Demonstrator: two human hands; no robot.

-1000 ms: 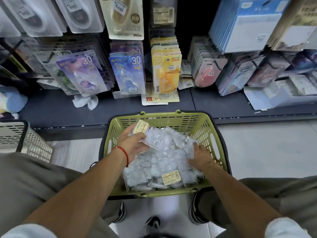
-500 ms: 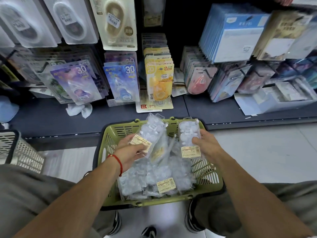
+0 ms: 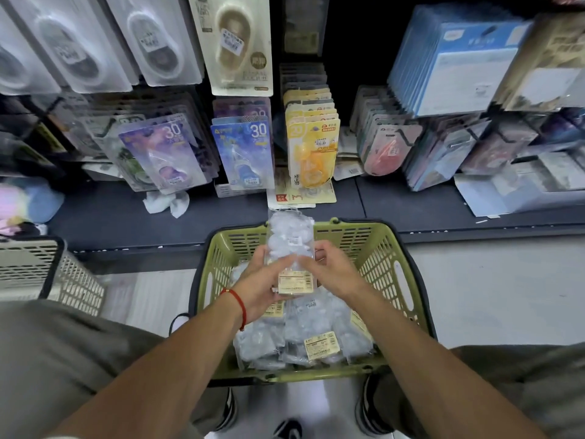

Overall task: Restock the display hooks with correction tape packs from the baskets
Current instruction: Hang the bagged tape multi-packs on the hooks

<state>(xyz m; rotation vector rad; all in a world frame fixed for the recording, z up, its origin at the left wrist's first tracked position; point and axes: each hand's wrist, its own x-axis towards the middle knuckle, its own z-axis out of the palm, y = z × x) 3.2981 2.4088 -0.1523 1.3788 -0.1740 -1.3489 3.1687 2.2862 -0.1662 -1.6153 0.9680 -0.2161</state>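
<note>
Holding a clear bag of correction tape packs [image 3: 289, 245] upright over the green basket [image 3: 392, 264], the person has both hands on it. Left hand [image 3: 264, 288] wraps the lower left edge, right hand [image 3: 334, 272] pinches the right edge, fingers of each curled on the plastic beside the price label [image 3: 295, 282]. The bag's long axis points away from the body, its top toward the shelf ledge [image 3: 120, 217] and the yellow packs [image 3: 313, 150] hanging straight ahead. Neither hand looks nearer those hooks. More bags [image 3: 304, 340] lie flat in the basket below. Room looks tight: the hooks ahead appear well filled. A white basket [image 3: 34, 270] sits at left.
</note>
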